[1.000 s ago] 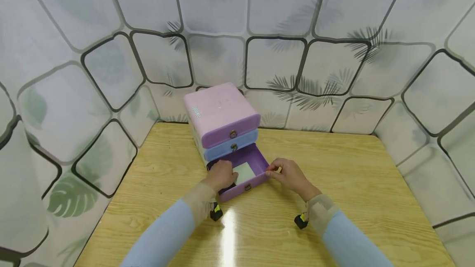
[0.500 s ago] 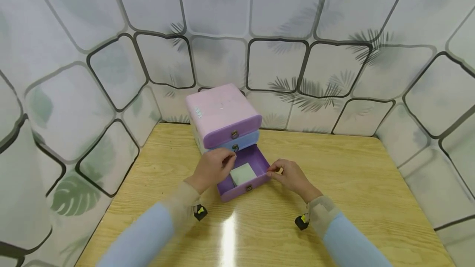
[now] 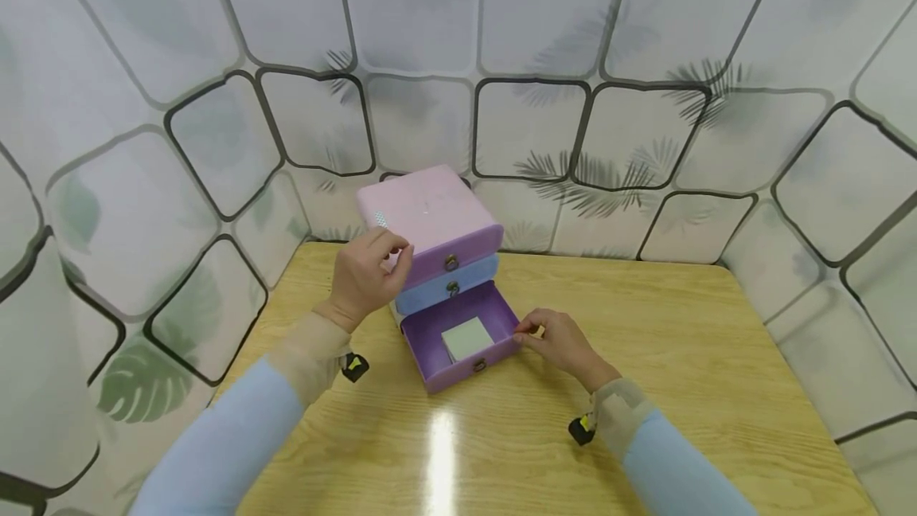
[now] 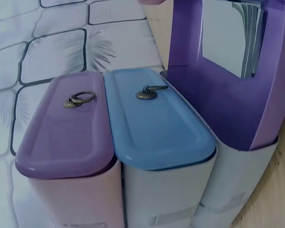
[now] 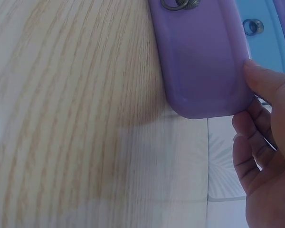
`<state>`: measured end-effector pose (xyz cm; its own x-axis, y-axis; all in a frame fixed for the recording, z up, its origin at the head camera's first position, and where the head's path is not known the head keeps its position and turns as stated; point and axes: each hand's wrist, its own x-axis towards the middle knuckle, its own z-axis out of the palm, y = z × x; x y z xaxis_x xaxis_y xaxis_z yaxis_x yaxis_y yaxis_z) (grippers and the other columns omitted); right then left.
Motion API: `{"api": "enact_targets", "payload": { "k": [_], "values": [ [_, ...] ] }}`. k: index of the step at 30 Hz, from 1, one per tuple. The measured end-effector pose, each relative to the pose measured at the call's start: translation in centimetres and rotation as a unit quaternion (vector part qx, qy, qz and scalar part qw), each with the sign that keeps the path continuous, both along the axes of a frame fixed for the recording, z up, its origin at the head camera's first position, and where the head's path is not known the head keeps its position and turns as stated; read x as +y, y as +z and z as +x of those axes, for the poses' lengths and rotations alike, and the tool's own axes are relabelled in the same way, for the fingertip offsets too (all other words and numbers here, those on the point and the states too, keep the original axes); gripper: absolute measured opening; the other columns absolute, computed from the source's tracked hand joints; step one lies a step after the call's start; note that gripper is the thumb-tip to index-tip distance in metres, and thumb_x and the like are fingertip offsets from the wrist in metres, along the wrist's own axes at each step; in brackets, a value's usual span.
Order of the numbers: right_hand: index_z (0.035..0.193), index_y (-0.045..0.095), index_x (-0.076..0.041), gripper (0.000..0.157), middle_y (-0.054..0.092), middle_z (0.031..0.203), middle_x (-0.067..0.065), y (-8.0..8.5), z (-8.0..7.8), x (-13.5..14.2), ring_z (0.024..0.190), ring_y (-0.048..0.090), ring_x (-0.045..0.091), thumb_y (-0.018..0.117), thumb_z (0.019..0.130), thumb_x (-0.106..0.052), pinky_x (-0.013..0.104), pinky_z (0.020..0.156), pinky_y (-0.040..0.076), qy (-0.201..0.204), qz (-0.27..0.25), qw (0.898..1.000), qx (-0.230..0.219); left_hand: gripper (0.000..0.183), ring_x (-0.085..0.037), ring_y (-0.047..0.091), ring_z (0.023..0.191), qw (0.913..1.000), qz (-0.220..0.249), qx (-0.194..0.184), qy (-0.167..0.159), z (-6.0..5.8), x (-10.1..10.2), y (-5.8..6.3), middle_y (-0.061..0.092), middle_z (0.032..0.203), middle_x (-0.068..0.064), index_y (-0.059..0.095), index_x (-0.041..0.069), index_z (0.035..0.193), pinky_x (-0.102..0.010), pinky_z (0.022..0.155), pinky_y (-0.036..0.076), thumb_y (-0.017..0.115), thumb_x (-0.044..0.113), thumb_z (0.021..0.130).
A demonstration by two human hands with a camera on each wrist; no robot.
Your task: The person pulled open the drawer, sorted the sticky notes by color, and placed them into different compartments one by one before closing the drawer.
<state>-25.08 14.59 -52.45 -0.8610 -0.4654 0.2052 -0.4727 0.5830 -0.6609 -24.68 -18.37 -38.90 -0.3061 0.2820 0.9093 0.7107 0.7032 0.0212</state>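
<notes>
A small drawer cabinet with a pink top stands on the table. Its bottom purple drawer is pulled out, and a stack of pale square paper lies inside. My right hand pinches that drawer's front right corner, thumb on its upper edge in the right wrist view. My left hand is raised in front of the cabinet's left side, fingers loosely curled, nothing visible in them. The top purple drawer and the blue drawer are closed, each with a metal ring pull.
The wooden table extends to both sides of the cabinet and in front of it. A patterned wall covering with dark outlines and leaves rises behind and at both sides.
My left hand has come out of the bottom drawer and moved up and left, uncovering the drawer's left part and the paper stack. My right hand has stayed on the drawer's corner.
</notes>
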Motion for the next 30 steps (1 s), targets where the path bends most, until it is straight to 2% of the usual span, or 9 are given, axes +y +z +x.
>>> {"api": "enact_targets", "payload": {
  "k": [4, 8, 12, 15, 22, 30],
  "values": [
    [0.084, 0.072, -0.021, 0.009, 0.065, 0.087, -0.015, 0.0, 0.0, 0.1, 0.080, 0.060, 0.006, 0.072, 0.087, -0.030, 0.026, 0.063, 0.050, 0.007, -0.002, 1.000, 0.001, 0.015, -0.020, 0.056, 0.059, 0.9998, -0.011, -0.014, 0.006, -0.3, -0.4, 0.2, 0.060, 0.073, -0.006, 0.065, 0.005, 0.079, -0.035, 0.051, 0.048, 0.060, 0.017, 0.087],
    [0.085, 0.072, -0.022, 0.008, 0.064, 0.087, -0.015, 0.0, 0.1, 0.2, 0.080, 0.060, 0.006, 0.073, 0.086, -0.029, 0.026, 0.063, 0.050, 0.004, -0.003, 1.000, 0.000, 0.024, -0.026, 0.060, 0.080, 0.9982, -0.027, -0.054, 0.005, -0.9, -0.5, 0.2, 0.062, 0.086, -0.008, 0.066, 0.004, 0.089, -0.040, 0.071, 0.052, 0.064, 0.027, 0.087],
    [0.086, 0.072, -0.022, 0.006, 0.064, 0.088, -0.015, 0.1, 0.1, 0.2, 0.081, 0.059, 0.007, 0.073, 0.086, -0.028, 0.026, 0.064, 0.050, 0.001, 0.003, 1.000, 0.001, 0.041, -0.029, 0.058, 0.100, 0.9926, -0.051, -0.109, 0.018, -1.7, -0.7, -0.2, 0.063, 0.103, -0.012, 0.066, 0.002, 0.103, -0.042, 0.091, 0.046, 0.066, 0.039, 0.086],
    [0.088, 0.072, -0.020, 0.008, 0.065, 0.089, -0.013, 0.1, 0.1, 0.0, 0.083, 0.060, 0.008, 0.072, 0.087, -0.029, 0.026, 0.065, 0.050, 0.006, 0.005, 1.000, 0.003, 0.048, -0.030, 0.056, 0.110, 0.9868, -0.065, -0.145, 0.031, -2.1, -0.9, -0.7, 0.062, 0.113, -0.014, 0.065, 0.002, 0.111, -0.043, 0.099, 0.041, 0.067, 0.043, 0.085],
    [0.088, 0.072, -0.018, 0.011, 0.065, 0.089, -0.012, 0.2, 0.2, -0.1, 0.083, 0.059, 0.009, 0.073, 0.087, -0.029, 0.027, 0.067, 0.049, 0.004, 0.005, 1.000, 0.012, 0.057, -0.035, 0.048, 0.123, 0.9738, -0.078, -0.208, 0.046, -2.6, -1.2, -1.8, 0.059, 0.127, -0.017, 0.063, 0.003, 0.122, -0.048, 0.107, 0.032, 0.070, 0.044, 0.083],
    [0.089, 0.072, -0.020, 0.009, 0.063, 0.088, -0.013, -0.1, 0.4, -0.1, 0.083, 0.058, 0.008, 0.073, 0.087, -0.029, 0.027, 0.066, 0.050, -0.006, 0.004, 1.000, 0.016, 0.064, -0.040, 0.035, 0.135, 0.9579, -0.100, -0.264, 0.053, -2.7, -1.4, -2.3, 0.048, 0.141, -0.019, 0.057, 0.005, 0.133, -0.048, 0.113, 0.023, 0.069, 0.046, 0.084]
  ]
}}
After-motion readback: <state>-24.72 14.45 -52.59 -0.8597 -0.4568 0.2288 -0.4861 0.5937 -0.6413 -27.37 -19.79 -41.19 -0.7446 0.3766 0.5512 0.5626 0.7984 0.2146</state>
